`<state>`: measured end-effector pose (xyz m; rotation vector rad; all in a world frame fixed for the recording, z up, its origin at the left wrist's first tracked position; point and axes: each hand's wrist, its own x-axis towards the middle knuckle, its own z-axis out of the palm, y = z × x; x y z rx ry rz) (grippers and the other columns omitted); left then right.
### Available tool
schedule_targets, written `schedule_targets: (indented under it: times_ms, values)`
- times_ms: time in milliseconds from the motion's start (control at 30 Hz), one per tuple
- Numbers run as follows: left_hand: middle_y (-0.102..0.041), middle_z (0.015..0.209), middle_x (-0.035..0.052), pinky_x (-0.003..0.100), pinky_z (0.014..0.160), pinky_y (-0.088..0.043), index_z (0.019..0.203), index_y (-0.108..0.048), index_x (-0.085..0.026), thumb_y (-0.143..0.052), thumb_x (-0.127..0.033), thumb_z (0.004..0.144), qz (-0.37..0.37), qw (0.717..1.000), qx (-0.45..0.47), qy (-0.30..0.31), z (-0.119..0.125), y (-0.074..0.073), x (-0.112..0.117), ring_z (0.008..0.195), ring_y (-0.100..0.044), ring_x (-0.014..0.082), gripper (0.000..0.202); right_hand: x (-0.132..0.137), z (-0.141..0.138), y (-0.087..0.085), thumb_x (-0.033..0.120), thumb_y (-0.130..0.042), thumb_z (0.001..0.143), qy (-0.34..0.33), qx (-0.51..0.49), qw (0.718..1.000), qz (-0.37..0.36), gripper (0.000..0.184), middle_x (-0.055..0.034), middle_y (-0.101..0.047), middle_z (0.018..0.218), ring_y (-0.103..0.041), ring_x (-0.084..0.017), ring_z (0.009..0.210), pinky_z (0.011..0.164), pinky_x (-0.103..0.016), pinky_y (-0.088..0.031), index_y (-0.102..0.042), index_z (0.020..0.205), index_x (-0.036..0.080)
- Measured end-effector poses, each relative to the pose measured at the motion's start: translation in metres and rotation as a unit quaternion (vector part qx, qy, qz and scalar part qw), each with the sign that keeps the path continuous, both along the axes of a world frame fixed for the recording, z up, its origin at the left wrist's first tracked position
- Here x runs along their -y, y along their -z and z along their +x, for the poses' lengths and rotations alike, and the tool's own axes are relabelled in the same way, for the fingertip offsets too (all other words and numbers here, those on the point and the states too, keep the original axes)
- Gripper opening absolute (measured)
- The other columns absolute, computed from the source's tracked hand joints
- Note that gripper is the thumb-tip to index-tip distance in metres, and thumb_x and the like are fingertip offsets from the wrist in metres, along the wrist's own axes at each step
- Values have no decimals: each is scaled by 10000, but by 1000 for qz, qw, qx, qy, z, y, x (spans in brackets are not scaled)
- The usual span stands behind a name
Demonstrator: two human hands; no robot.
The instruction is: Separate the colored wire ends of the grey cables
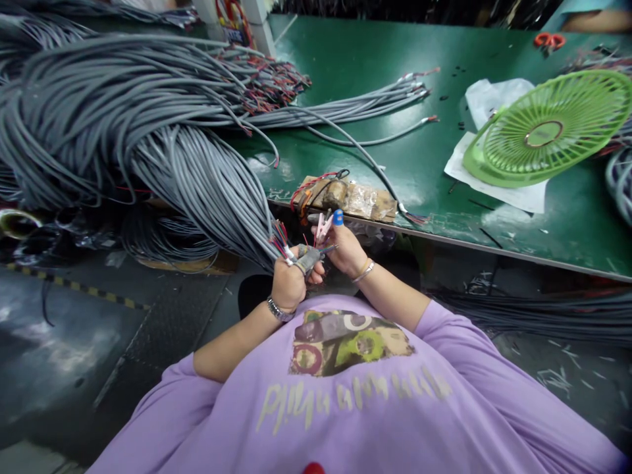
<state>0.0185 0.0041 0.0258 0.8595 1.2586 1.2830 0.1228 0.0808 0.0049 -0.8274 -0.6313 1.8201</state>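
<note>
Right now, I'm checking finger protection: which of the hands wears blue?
The right hand, with a blue fingertip cover; no blue shows on the left hand.

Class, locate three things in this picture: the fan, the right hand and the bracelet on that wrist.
Fan (543, 133): head view, its round hub.
Right hand (347, 251): head view, middle of the hand.
Bracelet (364, 272): head view, its band.
</note>
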Motion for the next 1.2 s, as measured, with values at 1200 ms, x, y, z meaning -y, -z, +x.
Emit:
schedule_targets:
  times_ms: [1200]
  values:
    - [-646, 549, -14, 166, 366, -397, 696, -612, -156, -698, -396, 766, 13, 1000, -11, -13, 0, 2, 1, 376, -543, 72, 264, -1, 3, 5, 615, -625, 818, -14, -74, 997, -20, 460, 7, -610, 649, -467, -83, 549, 527, -214, -398, -607, 708, 168]
